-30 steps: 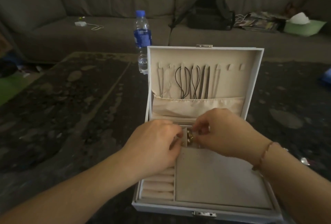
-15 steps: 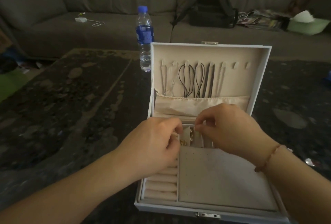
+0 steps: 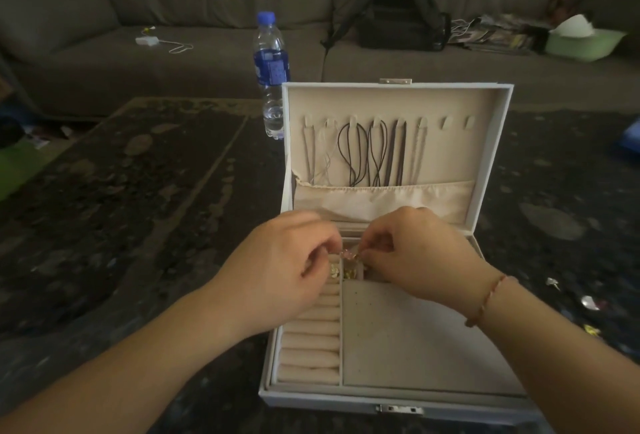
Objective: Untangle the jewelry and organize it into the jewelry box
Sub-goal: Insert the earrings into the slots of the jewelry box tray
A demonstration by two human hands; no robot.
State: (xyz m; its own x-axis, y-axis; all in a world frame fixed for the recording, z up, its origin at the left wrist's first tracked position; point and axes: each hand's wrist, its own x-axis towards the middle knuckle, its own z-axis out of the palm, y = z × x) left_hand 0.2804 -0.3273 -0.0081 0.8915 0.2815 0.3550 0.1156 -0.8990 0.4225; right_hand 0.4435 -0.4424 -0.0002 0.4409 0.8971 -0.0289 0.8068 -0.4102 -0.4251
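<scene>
A white jewelry box (image 3: 398, 399) stands open on the dark table, its lid upright. Several cords and chains (image 3: 367, 153) hang from hooks inside the lid, their ends tucked into a cream pocket. My left hand (image 3: 277, 270) and my right hand (image 3: 415, 257) meet over the small back compartments. Between their pinched fingertips they hold a small pinkish piece of jewelry (image 3: 348, 254). Gold pieces (image 3: 349, 272) lie in the compartments just below it. Ring rolls (image 3: 308, 347) fill the front left, a flat earring panel (image 3: 415, 340) the front right.
A water bottle (image 3: 270, 69) stands behind the box's left corner. A grey sofa at the back holds a black backpack (image 3: 401, 17), a white charger (image 3: 147, 40) and a green tissue box (image 3: 585, 42). Small loose pieces (image 3: 588, 302) lie on the table to the right.
Both hands have lifted slightly from the compartments, and the small piece now shows stretched between the fingertips. The gold pieces below have come into view.
</scene>
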